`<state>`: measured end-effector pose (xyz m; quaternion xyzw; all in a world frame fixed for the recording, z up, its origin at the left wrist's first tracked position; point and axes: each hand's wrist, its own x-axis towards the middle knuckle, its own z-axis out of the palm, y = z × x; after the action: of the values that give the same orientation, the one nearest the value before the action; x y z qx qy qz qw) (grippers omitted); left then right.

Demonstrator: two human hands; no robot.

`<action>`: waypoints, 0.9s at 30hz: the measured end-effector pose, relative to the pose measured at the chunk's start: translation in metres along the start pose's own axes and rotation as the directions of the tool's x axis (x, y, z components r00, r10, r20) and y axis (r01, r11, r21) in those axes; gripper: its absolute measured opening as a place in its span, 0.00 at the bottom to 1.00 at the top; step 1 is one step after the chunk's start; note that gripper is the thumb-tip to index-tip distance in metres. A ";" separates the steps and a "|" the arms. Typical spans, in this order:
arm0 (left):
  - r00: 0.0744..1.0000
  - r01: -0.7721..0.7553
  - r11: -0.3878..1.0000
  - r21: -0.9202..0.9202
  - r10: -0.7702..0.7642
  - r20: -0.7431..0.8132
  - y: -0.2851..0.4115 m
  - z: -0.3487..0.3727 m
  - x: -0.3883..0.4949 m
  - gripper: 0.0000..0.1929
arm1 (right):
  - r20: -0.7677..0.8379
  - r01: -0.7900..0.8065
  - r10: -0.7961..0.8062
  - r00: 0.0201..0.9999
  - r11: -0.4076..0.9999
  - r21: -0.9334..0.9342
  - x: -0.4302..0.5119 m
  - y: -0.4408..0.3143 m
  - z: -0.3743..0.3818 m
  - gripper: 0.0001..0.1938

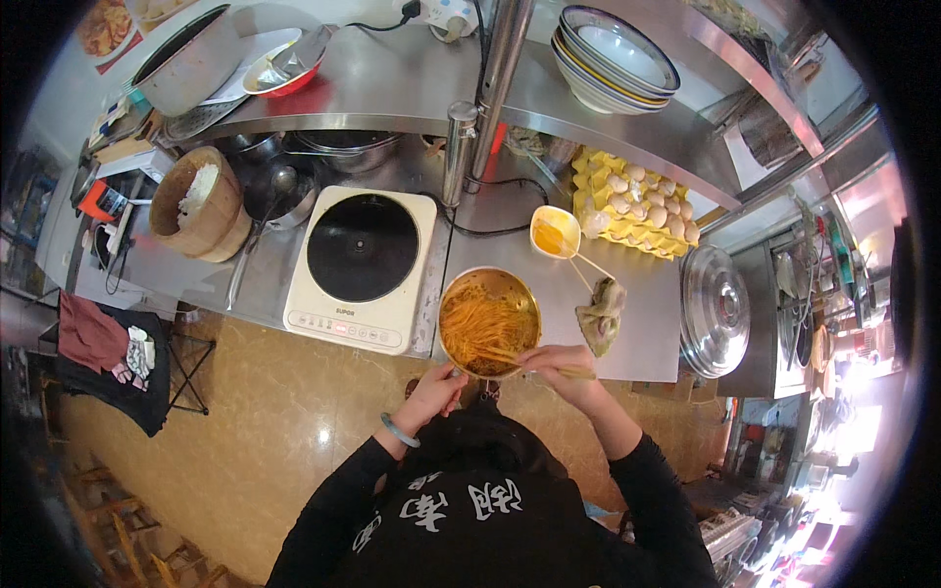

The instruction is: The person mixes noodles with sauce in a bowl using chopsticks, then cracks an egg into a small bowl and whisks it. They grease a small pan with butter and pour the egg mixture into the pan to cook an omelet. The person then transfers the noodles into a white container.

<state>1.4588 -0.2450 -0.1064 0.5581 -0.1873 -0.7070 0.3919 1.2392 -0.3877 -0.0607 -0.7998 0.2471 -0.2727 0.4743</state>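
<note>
My left hand point(435, 395) grips the near side of a metal pot point(539, 323) at the counter's front edge; its handle is mostly hidden by my fingers. Orange-brown noodles point(479, 322) fill much of the pot, with dark bits of sauce around them. In my right hand point(562, 370) is a pair of chopsticks point(503, 356), whose tips reach into the noodles from the right. Behind and to the right stands a small pale bowl of beaten egg point(553, 231), with another pair of light chopsticks point(584, 257) leaning out of it. A crumpled cloth point(601, 316) lies right of the pot.
An induction cooker point(360, 268) sits left of the pot. Beyond it are a wooden rice bucket point(202, 206) and a wok with a ladle point(283, 180). Egg trays point(632, 202), a glass lid point(717, 312) and a metal post point(459, 154) stand to the right and behind.
</note>
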 end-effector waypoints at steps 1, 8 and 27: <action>1.000 0.010 1.000 -0.005 -0.010 0.004 0.001 -0.001 0.000 0.08 | 0.038 0.051 -0.053 0.998 0.998 0.046 -0.002 0.000 -0.001 0.07; 0.999 -0.042 0.994 0.106 0.042 0.003 0.005 0.001 -0.006 0.09 | -0.207 -0.266 0.269 0.941 0.963 0.040 -0.017 -0.062 -0.025 0.06; 0.995 -0.103 0.977 0.188 0.100 0.026 0.000 0.007 -0.003 0.09 | -0.228 0.113 0.856 0.464 0.198 0.974 -0.061 0.077 0.014 0.09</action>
<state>1.4528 -0.2444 -0.1025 0.5767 -0.2848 -0.6696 0.3713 1.1938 -0.3719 -0.1470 -0.0591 0.4402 -0.5216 0.7285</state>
